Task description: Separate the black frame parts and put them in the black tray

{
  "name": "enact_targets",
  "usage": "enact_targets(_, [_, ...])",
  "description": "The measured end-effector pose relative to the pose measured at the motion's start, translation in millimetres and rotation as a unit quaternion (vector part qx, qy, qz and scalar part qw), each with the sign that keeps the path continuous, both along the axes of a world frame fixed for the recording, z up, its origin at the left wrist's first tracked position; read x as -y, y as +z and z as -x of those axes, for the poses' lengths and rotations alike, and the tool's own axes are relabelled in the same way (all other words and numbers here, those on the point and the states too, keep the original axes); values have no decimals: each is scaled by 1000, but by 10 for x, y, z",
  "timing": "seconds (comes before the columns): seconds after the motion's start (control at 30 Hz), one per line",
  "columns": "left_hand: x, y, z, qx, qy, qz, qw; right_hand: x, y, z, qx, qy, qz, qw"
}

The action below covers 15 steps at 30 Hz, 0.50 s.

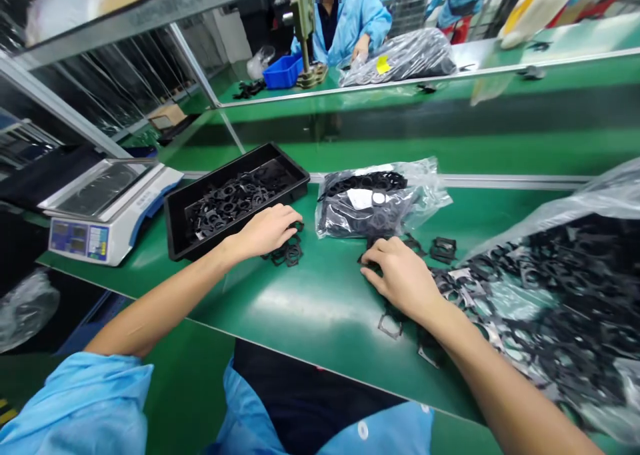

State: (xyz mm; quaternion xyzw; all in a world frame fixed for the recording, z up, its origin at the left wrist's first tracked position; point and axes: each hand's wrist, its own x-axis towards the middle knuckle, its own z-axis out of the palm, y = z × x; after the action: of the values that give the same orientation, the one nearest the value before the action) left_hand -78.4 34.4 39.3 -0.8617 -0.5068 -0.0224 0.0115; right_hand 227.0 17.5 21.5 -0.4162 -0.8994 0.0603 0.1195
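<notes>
My left hand (pixel 267 232) is by the near right edge of a black tray (pixel 173 232) that holds many thin black frame-shaped parts (pixel 227 202). Its thumb and fingers are closed on a small black frame-shaped part (pixel 299 226), above a little pile of similar parts (pixel 287 252) on the green table. My right hand (pixel 405 278) rests low over the table, with its fingers curled and its thumb bent toward them. A dark frame-shaped part (pixel 361 259) shows at these fingertips, partly hidden. Loose frames (pixel 391 324) lie beneath and beside this hand.
A clear bag of black parts (pixel 367 208) lies behind my hands. To the right, a large open plastic bag (pixel 575 295) spills many more. A digital scale (pixel 107 208) stands left of the tray. Across a divider, a person in blue (pixel 367 15) works near a blue bin (pixel 283 72).
</notes>
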Motion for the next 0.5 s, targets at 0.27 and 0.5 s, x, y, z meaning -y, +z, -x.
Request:
enact_targets(0.27, [-119,-31,-118,-10,23,6,1000,36,-15,6,-62,26,-4,998])
enact_targets(0.5, [103,111,-327,136,-12,12,991,66,15,27,-125,-17,31,992])
